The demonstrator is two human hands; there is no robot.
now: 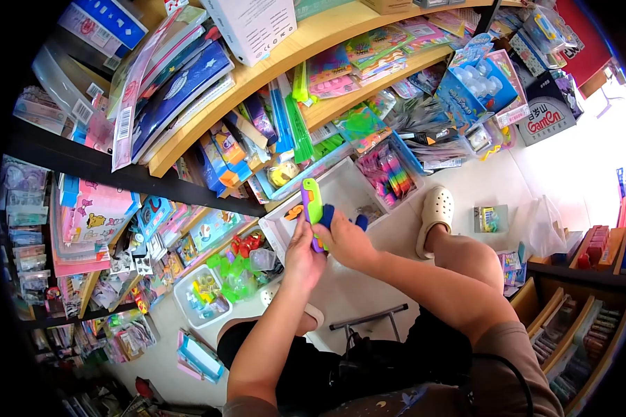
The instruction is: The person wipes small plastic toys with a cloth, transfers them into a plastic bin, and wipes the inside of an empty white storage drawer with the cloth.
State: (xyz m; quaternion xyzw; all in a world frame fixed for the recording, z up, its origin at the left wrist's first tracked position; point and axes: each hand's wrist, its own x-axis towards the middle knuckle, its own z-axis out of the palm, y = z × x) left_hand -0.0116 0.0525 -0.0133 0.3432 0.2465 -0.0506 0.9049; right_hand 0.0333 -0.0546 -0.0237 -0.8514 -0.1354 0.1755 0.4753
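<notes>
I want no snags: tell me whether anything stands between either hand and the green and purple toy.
Nothing visible separates the left hand from the toy: it grips it. The right hand holds a dark blue piece beside the toy; I can't tell whether that lies between or belongs to it.

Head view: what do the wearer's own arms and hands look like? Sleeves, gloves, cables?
Left hand and right hand: ungloved, no watch or bracelet visible. Short grey-brown fabric sleeves: the right sleeve shows well, the left sleeve only at the bottom edge. A thin black cable curves near the right sleeve.
</notes>
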